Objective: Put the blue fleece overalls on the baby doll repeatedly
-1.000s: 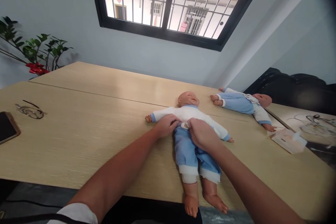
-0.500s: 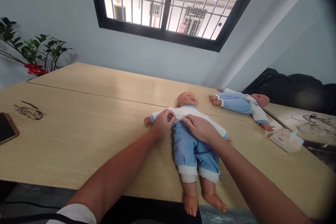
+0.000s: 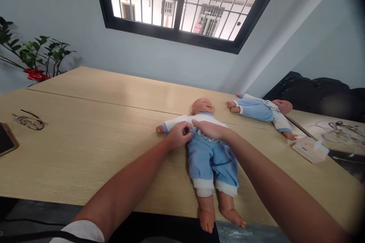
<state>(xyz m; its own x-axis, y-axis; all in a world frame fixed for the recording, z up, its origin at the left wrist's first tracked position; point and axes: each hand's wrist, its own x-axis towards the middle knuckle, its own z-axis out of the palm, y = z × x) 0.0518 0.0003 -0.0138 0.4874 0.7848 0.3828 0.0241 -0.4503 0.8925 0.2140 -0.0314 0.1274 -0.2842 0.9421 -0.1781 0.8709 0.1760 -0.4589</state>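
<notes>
A baby doll (image 3: 209, 159) in a white top and blue trousers lies on its back on the wooden table (image 3: 94, 140), feet hanging over the near edge. My left hand (image 3: 179, 135) pinches the hem of the doll's white top at its chest. My right hand (image 3: 209, 130) lies across the chest, fingers gripping the same hem beside the left hand. The top is bunched up under both hands, and the blue trousers reach up to them.
A second baby doll (image 3: 264, 112) in the same clothes lies at the table's far right. A white tissue pack (image 3: 309, 149) sits right of it. Glasses (image 3: 28, 121) and a phone (image 3: 5, 142) lie at the left; a plant (image 3: 34, 55) stands behind.
Both hands have moved up the doll from the waistband to the chest, pushing the white top upward. The right hand now reaches across toward the left.
</notes>
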